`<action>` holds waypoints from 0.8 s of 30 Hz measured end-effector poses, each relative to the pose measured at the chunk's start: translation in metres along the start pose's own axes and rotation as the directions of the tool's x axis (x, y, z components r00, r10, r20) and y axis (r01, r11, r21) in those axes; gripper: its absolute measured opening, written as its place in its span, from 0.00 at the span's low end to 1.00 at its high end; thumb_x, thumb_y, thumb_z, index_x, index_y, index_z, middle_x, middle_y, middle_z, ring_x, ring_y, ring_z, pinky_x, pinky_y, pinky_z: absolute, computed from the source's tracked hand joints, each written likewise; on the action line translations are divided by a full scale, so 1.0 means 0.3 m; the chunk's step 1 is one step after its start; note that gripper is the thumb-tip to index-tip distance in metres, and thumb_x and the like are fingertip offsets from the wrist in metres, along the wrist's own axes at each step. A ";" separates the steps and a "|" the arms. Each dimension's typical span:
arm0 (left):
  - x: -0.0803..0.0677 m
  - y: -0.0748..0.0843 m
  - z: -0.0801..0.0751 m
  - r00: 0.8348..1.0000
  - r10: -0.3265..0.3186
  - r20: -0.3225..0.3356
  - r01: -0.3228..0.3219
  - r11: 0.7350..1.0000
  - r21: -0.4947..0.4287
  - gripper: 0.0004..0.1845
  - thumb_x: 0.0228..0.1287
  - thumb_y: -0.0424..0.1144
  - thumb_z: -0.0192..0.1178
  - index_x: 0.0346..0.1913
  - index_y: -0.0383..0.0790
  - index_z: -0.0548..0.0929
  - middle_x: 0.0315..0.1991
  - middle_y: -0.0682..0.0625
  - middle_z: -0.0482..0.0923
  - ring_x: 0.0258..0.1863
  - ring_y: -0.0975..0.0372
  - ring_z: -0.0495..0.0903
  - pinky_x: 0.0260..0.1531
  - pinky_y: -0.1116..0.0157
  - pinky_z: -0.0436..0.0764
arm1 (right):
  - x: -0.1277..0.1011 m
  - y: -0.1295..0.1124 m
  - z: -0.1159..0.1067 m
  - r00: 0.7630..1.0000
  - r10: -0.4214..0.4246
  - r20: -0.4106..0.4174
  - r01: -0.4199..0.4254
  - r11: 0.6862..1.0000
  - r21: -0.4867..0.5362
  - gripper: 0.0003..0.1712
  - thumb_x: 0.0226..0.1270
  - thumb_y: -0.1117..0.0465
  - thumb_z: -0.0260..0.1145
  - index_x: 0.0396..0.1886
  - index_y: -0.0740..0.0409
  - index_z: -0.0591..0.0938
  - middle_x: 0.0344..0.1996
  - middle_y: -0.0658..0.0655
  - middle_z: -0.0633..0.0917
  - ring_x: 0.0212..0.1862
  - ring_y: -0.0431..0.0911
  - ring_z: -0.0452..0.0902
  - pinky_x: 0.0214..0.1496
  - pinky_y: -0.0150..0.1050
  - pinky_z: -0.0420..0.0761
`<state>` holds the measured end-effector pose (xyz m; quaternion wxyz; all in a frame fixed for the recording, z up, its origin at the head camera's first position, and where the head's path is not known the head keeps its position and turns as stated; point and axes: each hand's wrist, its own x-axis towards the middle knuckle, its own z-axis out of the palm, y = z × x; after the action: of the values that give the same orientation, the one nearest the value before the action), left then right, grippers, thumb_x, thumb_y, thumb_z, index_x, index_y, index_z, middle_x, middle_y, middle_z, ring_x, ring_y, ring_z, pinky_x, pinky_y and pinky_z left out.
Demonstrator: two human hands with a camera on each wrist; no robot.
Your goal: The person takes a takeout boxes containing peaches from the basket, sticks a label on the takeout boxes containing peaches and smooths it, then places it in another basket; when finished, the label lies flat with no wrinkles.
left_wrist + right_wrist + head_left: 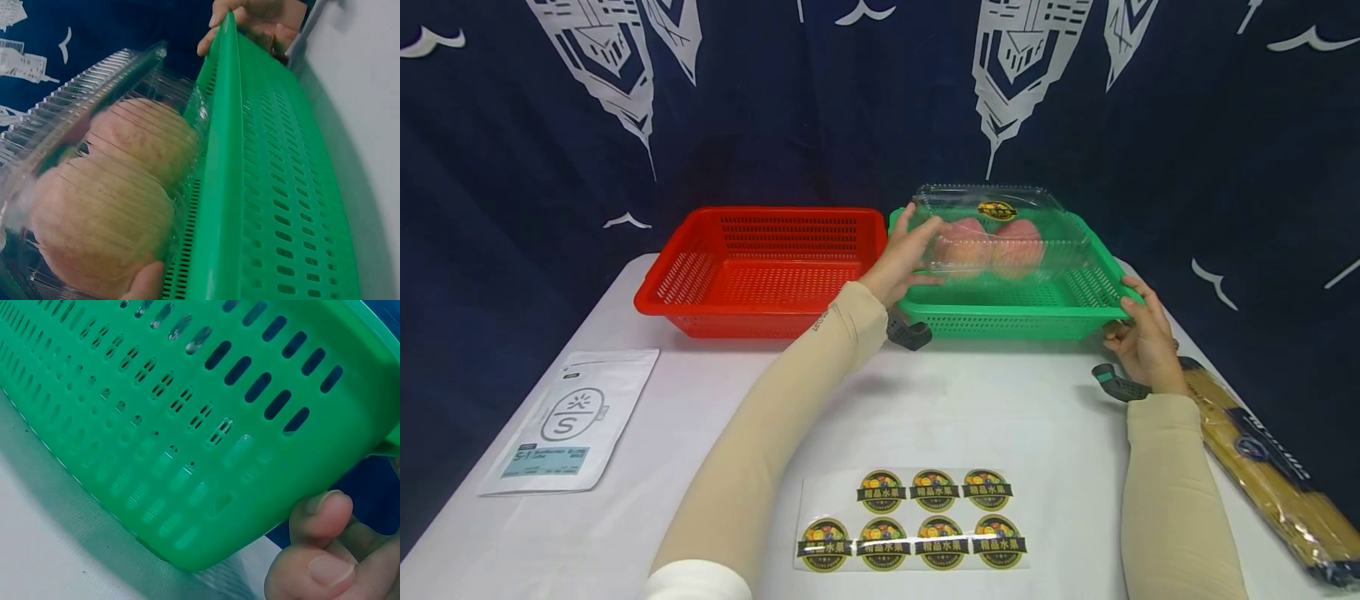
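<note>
A clear plastic clamshell box point(992, 229) with a round sticker on its lid holds two pinkish fruits point(1018, 243) and sits in the green basket point(1000, 310). My left hand point(917, 250) grips the box's left end, fingers on top and thumb below. In the left wrist view the ribbed box point(112, 156) lies against the green basket's wall point(269, 187), with my thumb point(147, 284) beneath it. My right hand point(1131, 321) grips the green basket's front right corner. Its fingers point(325, 550) show just under the green basket's corner point(156, 425).
An empty red basket point(760, 267) stands left of the green one. A sheet of round fruit stickers point(913, 521) lies near the front edge. A white pouch point(568, 421) lies at the left and a long spaghetti pack point(1262, 458) at the right edge.
</note>
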<state>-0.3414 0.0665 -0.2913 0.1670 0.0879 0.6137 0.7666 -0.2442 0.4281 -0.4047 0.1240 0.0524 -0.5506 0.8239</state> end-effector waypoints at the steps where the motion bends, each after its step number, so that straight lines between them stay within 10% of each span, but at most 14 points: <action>1: 0.005 -0.004 0.003 1.000 0.000 -0.007 0.000 1.000 0.009 0.49 0.74 0.41 0.56 0.90 0.60 0.42 0.87 0.44 0.51 0.74 0.29 0.68 0.58 0.41 0.85 | 0.000 0.000 0.000 1.000 -0.002 -0.003 0.002 1.000 -0.004 0.19 0.89 0.64 0.50 0.71 0.44 0.70 0.40 0.48 0.83 0.26 0.39 0.73 0.25 0.29 0.73; 11: 0.046 -0.045 0.027 0.999 -0.012 -0.050 0.018 0.992 0.126 0.52 0.72 0.40 0.60 0.90 0.58 0.41 0.83 0.42 0.61 0.71 0.46 0.74 0.57 0.41 0.86 | 0.000 0.002 -0.002 1.000 -0.017 -0.012 0.017 0.999 -0.031 0.19 0.89 0.64 0.50 0.71 0.43 0.71 0.42 0.48 0.82 0.27 0.38 0.73 0.27 0.28 0.73; 24: 0.058 -0.094 0.087 0.998 -0.023 -0.063 0.032 0.987 0.156 0.51 0.73 0.38 0.60 0.90 0.54 0.42 0.89 0.46 0.41 0.82 0.40 0.60 0.65 0.32 0.77 | -0.002 0.008 -0.001 0.999 -0.023 -0.031 0.021 0.999 -0.040 0.18 0.88 0.63 0.51 0.69 0.43 0.72 0.40 0.47 0.81 0.27 0.38 0.72 0.27 0.28 0.74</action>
<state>-0.3446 0.1021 -0.3138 0.1514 0.0689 0.6781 0.7159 -0.2443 0.4274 -0.4071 0.1426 0.0431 -0.5640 0.8122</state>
